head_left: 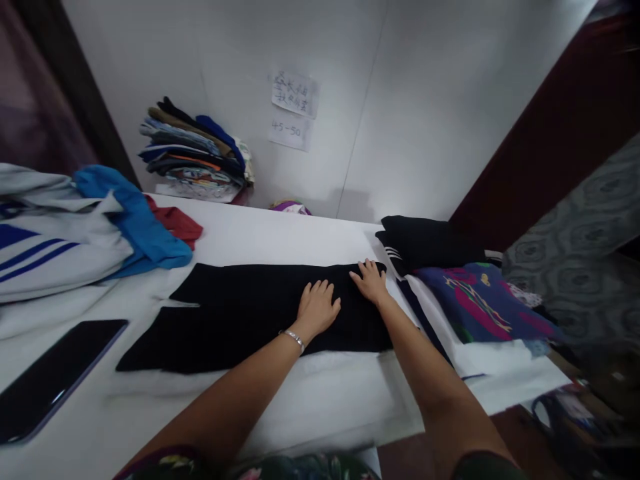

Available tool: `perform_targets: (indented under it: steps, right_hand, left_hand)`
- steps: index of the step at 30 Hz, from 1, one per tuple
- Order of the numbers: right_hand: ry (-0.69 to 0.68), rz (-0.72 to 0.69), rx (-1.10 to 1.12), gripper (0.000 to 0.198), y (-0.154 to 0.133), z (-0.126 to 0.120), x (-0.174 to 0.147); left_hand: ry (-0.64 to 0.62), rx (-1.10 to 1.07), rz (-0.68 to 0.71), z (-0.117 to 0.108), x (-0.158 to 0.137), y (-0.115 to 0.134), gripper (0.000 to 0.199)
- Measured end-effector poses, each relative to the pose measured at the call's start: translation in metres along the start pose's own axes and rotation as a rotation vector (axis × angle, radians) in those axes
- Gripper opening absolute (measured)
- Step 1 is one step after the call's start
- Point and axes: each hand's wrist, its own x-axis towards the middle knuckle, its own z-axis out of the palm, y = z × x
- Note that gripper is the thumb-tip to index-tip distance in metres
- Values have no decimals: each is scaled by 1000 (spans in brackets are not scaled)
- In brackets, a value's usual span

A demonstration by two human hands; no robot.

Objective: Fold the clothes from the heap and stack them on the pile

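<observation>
A black garment [225,327] lies flat across the white table, longer from left to right, with a notch at its left end that makes it look like a folded pair of trousers. My left hand [317,311], with a silver bracelet at the wrist, rests on the middle of the cloth, fingers spread. Near the upper right corner of the same garment, my right hand [370,281] presses down with its fingers stretched out. Neither hand grips anything.
A phone [55,373] lies at the left front. Behind it are loose grey, blue and red clothes [140,227]. Folded clothes [195,147] are stacked by the wall under handwritten notes [294,95]. To the right lie black clothes [425,243] and a patterned blue garment [485,300] near the table edge.
</observation>
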Motion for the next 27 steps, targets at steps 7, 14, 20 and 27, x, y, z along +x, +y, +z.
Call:
perform_targets:
  steps: [7,14,20,27]
  right_hand:
    - [-40,-203,-21,55,-32,36,-28]
    - [-20,-239,-122,50,-23,46,-26]
    - [-4,-230,-150,50,-18,52,-24]
    - [22,-240,-166,48,-13,57,-20]
  left_hand:
    - [-32,-53,-17,-1,-3,3,50]
    - [-31,-115,13,-15,-15,-2,46]
    - [-59,-20,-90,-43,-44,-63,36]
    - [20,167,-366,-94,-89,-146,30]
